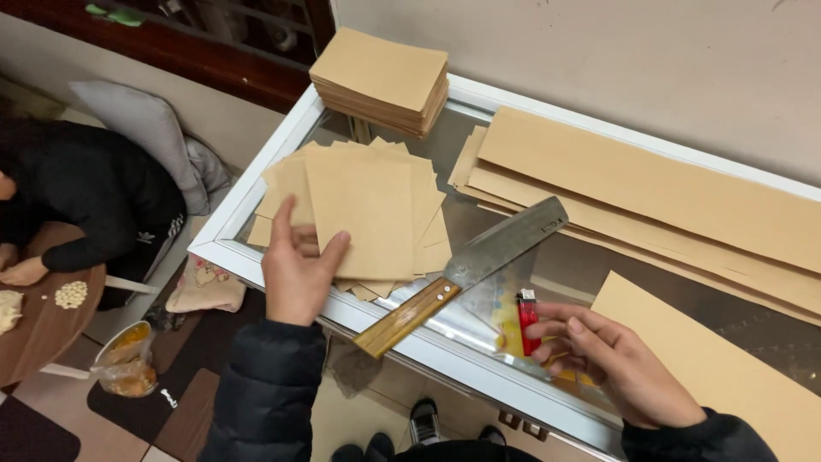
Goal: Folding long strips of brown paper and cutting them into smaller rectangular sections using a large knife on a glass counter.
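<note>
Here, a glass-topped table (256,250) with a white frame is filling most of the view, standing against a pale wall, and brown paper is lying all over it. Largest are the long uncut strips (650,192) stretching along the wall side, several of them overlapping, with another large sheet (727,359) lying at the near right corner. Next in size, a loose fan of cut rectangles (368,214) is spreading across the left part of the glass, and behind it a neat squared stack (380,79) is sitting at the far corner. Judging from this, a good share of cutting and stacking is already behind, while the long strips are waiting uncut and the loose pile is waiting to be squared up. A big cleaver (466,272) with a wooden handle is lying flat between the hands, gripped by neither. The left hand (295,265) is hovering open, fingers spread, at the near edge of the loose pile, touching or just above its lowest sheets. The right hand (611,359) is resting half curled on the glass, holding nothing, its fingertips just beside a small red lighter (528,318). Off to the left, another person in black (85,205) is working at a round wooden table (38,329).
</note>
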